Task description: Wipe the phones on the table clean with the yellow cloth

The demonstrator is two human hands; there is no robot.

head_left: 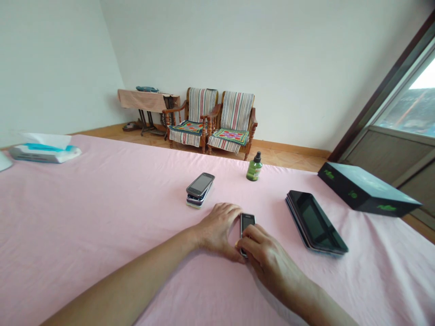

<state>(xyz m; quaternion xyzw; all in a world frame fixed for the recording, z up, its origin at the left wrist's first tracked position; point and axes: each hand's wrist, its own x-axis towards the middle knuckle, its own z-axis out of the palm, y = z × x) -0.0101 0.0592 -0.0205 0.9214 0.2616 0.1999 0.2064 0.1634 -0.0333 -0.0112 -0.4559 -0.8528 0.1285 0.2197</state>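
Left hand (217, 228) and right hand (263, 253) clasp a black phone (248, 222).

a small black smartphone (248, 222) lies screen up, its lower half hidden by the right hand (263, 253).

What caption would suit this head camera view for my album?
Left hand and right hand hold a small black smartphone on a pink sheet, beside stacked phones.
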